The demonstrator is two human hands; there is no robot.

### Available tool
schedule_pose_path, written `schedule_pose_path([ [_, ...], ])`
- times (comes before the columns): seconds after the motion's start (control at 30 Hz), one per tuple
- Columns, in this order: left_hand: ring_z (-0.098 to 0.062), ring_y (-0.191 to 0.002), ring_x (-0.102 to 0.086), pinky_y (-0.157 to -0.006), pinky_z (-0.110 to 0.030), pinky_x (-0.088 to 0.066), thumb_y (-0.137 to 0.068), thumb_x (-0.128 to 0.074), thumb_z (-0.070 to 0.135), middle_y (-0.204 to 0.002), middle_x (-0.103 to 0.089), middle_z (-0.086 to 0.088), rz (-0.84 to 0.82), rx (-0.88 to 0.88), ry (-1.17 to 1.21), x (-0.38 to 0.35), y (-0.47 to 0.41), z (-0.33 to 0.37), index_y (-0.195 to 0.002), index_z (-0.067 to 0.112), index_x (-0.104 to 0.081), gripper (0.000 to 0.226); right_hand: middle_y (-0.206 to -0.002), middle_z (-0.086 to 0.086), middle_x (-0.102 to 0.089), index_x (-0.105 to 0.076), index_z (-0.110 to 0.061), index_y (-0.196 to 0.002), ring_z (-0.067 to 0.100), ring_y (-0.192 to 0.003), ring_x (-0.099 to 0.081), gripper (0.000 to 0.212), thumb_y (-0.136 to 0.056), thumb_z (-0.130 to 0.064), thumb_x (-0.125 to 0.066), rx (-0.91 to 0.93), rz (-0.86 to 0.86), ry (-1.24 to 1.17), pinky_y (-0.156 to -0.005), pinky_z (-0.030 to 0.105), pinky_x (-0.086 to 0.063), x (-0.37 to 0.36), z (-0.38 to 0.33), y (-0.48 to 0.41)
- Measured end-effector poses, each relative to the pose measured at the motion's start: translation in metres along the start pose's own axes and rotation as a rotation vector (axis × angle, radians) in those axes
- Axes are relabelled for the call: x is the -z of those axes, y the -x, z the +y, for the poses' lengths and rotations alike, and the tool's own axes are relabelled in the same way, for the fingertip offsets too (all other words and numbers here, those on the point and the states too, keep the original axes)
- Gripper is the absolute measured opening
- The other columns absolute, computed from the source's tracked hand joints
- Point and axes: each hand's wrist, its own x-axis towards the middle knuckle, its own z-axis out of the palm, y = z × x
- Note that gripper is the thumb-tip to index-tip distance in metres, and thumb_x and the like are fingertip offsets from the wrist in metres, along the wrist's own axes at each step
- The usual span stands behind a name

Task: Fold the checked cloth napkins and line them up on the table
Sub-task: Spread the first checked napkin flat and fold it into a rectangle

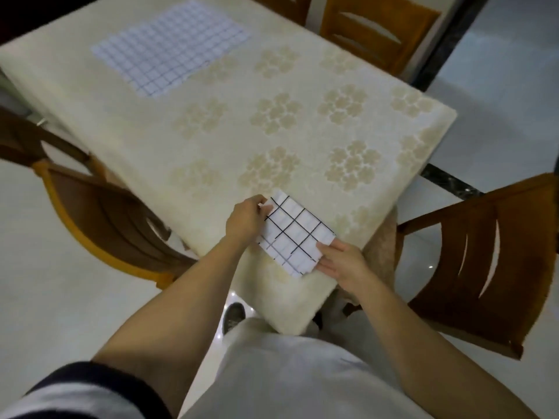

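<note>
Left hand (245, 219): closed on the far-left end of the folded checked napkin (295, 237), fingers curled over its edge.
Right hand (340, 261): pinching the near-right end of the same napkin, thumb on top, fingers beneath or alongside.
Folded napkin: a small rectangle of several layers, lying at the near corner of the desk (211, 146), slanted to the desk's edges; whether it rests fully on the cloth or is slightly lifted I cannot tell.
Unfolded napkin (171, 46): spread flat at the far-left part of the desk, well apart from the hands, not yet folded.
Step in hand: likely squaring and setting down the finished fold.
Doing it well: hold both ends taut so the layers stay stacked; check that the grid lines meet at the edges; press the crease flat with the palm before letting go.
Placement: turn the rectangle parallel to the desk's edge, leaving room beside it for the next one in line.
Risk: the layers may spring open on the soft flowered tablecloth (348, 107); the corner spot is close to the drop.
Surroundings: wooden chairs (484, 261) stand around the desk.
</note>
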Motion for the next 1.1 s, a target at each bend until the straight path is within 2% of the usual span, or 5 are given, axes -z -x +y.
schedule_pose_path([
  [0.47,-0.028,-0.103,-0.06,-0.087,-0.043,-0.05,-0.102,-0.058,0.035,-0.108,-0.063,-0.001,0.184,-0.077,-0.137,-0.053,-0.006,-0.025,-0.118,0.027,-0.07,0.022,-0.067,0.019,-0.071,-0.063,0.001,-0.08,0.025,-0.049,-0.067,0.03,-0.092,-0.024,-0.074,0.029,0.026,0.485,-0.043,0.029,-0.052,0.019,0.03,-0.014],
  [0.67,-0.042,-0.128,-0.045,-0.104,-0.048,-0.038,-0.098,-0.059,0.028,-0.149,-0.043,-0.015,0.423,-0.207,-0.539,-0.062,0.01,-0.02,-0.144,0.018,-0.049,0.049,-0.054,0.007,-0.054,-0.044,-0.015,-0.057,0.015,-0.049,-0.048,0.05,-0.097,-0.036,-0.066,0.451,0.039,1.126,-0.048,0.014,-0.038,0.03,0.013,-0.006],
  [0.87,-0.036,-0.146,-0.036,-0.121,-0.044,-0.03,-0.1,-0.056,0.012,-0.161,-0.035,-0.016,0.147,-0.456,-0.475,-0.09,0.024,-0.004,-0.154,0.005,-0.037,0.058,-0.122,0.005,-0.064,-0.065,-0.01,-0.122,0.021,-0.111,-0.061,0.024,-0.099,-0.017,-0.061,1.021,-0.124,1.209,-0.096,0.034,-0.051,0.006,0.004,-0.037],
  [0.97,-0.027,-0.157,-0.008,-0.128,-0.037,-0.007,-0.108,-0.039,0.022,-0.17,-0.008,-0.008,0.01,-0.357,-0.475,-0.099,0.019,-0.015,-0.162,0.009,-0.012,0.062,-0.167,0.005,-0.02,-0.025,-0.01,-0.158,0.024,-0.155,-0.017,0.059,-0.107,-0.03,-0.045,0.923,-0.292,1.596,-0.126,0.038,-0.018,0.002,0.012,-0.057],
  [1.1,-0.015,-0.157,0.011,-0.127,-0.038,0.005,-0.108,-0.009,0.049,-0.17,0.011,0.009,-0.001,-0.295,-0.557,-0.097,0.018,-0.028,-0.163,0.026,0.006,0.062,-0.164,-0.002,0.028,0.023,-0.017,-0.155,0.014,-0.151,0.027,0.068,-0.104,-0.054,-0.002,0.9,-0.268,1.928,-0.123,0.032,0.016,0.025,0.023,-0.066],
])
